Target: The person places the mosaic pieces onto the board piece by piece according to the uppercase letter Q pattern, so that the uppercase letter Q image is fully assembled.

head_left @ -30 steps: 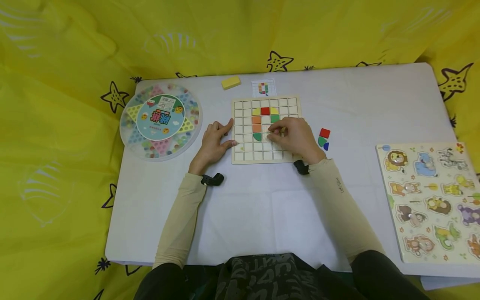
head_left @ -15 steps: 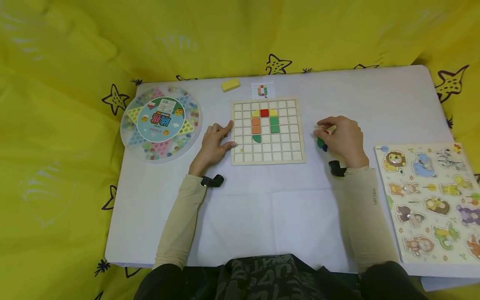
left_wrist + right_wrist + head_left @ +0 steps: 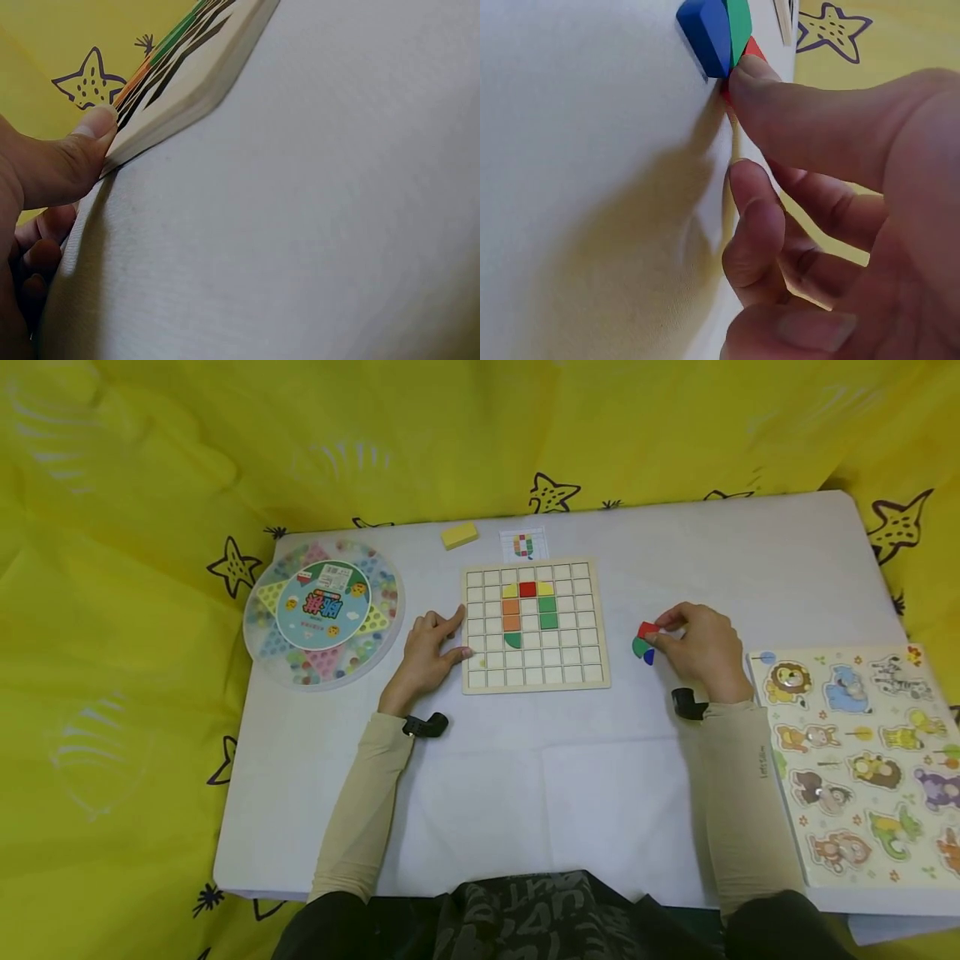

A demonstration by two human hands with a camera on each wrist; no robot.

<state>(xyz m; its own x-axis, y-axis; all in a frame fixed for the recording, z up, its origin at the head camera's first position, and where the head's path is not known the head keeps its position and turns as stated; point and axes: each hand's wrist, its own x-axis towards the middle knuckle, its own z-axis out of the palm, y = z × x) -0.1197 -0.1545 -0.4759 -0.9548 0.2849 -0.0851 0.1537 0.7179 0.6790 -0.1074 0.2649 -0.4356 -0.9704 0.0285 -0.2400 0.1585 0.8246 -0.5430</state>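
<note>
At the table's middle lies a wooden grid board [image 3: 553, 675], with red, yellow, orange and green pieces forming an arch in its cells. My left hand [image 3: 429, 652] touches its left edge with thumb and index fingertips, spread apart. The left wrist view shows the thumb [image 3: 71, 161] against the board's rim. Right of the board, my right hand [image 3: 703, 643] pinches a red square piece [image 3: 647, 629] between thumb and index finger. A green quarter-round piece [image 3: 640, 647] and a small blue piece [image 3: 705, 34] lie against it. The right thumb partly covers the red piece in the right wrist view.
Behind the board are a pattern card [image 3: 523, 545] and a yellow block [image 3: 459, 535]. A round Chinese checkers box [image 3: 324, 614] stands at the left. An animal puzzle board [image 3: 847, 777] lies at the right. Yellow curtain [image 3: 420, 435] borders the table [image 3: 480, 810].
My right hand has moved right from the grid board to the loose pieces and taken hold of the red square. A second green square shows in the grid's right column. The left hand stays put.
</note>
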